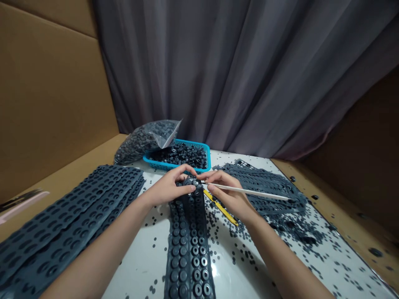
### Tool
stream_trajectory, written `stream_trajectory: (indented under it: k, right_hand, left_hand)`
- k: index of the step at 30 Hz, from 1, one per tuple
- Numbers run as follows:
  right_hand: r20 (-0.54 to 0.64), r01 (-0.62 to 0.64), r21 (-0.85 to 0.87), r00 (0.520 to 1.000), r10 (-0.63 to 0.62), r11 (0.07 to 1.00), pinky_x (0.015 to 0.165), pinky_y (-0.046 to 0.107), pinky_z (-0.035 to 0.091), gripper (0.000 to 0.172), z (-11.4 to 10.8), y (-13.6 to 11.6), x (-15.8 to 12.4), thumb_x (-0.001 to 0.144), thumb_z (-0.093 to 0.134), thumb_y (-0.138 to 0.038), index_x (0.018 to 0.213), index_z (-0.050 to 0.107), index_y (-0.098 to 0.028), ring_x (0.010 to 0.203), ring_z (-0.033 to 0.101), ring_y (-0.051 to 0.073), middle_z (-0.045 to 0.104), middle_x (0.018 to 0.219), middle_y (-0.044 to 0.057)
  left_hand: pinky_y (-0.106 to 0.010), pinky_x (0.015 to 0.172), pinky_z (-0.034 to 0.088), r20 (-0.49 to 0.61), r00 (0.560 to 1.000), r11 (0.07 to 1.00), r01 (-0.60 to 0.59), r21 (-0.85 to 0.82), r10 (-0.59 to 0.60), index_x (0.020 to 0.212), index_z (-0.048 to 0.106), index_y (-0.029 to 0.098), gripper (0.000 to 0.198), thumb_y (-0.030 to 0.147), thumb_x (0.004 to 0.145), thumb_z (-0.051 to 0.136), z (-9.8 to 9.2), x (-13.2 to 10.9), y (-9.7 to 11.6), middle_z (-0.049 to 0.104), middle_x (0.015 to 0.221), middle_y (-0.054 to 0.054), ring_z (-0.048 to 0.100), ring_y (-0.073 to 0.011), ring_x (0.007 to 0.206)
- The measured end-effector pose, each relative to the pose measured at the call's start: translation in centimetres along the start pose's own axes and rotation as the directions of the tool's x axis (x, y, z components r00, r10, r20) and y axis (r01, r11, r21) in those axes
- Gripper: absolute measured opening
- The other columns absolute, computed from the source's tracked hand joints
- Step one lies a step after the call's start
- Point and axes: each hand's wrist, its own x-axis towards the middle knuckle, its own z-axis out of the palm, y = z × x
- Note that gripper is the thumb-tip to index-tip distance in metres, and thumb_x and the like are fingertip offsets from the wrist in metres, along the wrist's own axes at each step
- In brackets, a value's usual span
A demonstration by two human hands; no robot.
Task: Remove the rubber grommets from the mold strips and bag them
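Left hand (174, 185): pinching rubber sheet (188, 245), seemingly part-done;
Right hand (229, 189): pinching white stick (249, 191);
Black parts (185, 155), twelve o'clock: apparently done

No readable words, labels, numbers or signs, as far as discernible.

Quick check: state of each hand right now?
Left hand: closed, gripping the far end of the dark studded strip.
Right hand: closed, holding the thin white stick.

White tabletop (137, 253), studded strip (188, 249), basket (162, 165), apparently discs (299, 230)
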Motion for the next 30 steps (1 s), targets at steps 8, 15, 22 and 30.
stream_trajectory:
  k: [8,15,22,30]
  right_hand:
    - [0.019,-0.021,-0.004,1.0,0.021,1.0,0.087,0.041,0.048,0.012,0.26,0.71,-0.05,0.083,0.06,-0.032,0.083,0.059,-0.02,0.104,0.06,0.022,0.067,0.105,0.007]
    - [0.01,0.0,-0.101,1.0,0.001,0.995,0.083,0.039,0.05,0.011,0.33,0.55,-0.19,0.083,0.059,-0.031,0.084,0.06,-0.02,0.097,0.064,0.022,0.068,0.099,0.008]
    - [0.014,0.07,-0.198,0.998,-0.068,0.978,0.083,0.035,0.05,0.006,0.47,0.61,-0.24,0.084,0.058,-0.026,0.086,0.06,-0.021,0.094,0.065,0.021,0.069,0.097,0.006]
    - [0.01,0.099,-0.272,0.995,-0.1,0.957,0.08,0.033,0.051,0.007,0.35,0.98,-0.35,0.085,0.057,-0.025,0.088,0.061,-0.021,0.092,0.065,0.021,0.069,0.096,0.007]
  left_hand:
    - [-0.022,0.057,0.031,-0.023,1.0,0.999,0.015,0.041,-0.014,0.095,0.051,0.02,0.019,0.025,0.078,0.057,0.03,0.09,-0.16,0.045,0.066,0.006,0.043,-0.0107,0.06]
    - [-0.023,0.059,0.032,-0.05,0.999,0.998,0.006,0.064,-0.002,0.088,0.055,0.018,0.014,0.027,0.077,0.057,0.25,0.11,0.01,0.05,0.067,0.005,0.046,-0.0117,0.063]
    - [-0.023,0.058,0.031,-0.059,0.998,0.994,0.005,0.106,0.002,0.085,0.057,0.017,0.013,0.028,0.078,0.057,0.14,0.13,-0.03,0.05,0.067,0.004,0.045,-0.0118,0.063]
    - [-0.023,0.058,0.032,-0.058,0.998,0.99,0.017,0.137,-0.009,0.086,0.057,0.017,0.016,0.031,0.078,0.056,0.1,0.14,0.03,0.048,0.065,0.004,0.044,-0.0122,0.062]
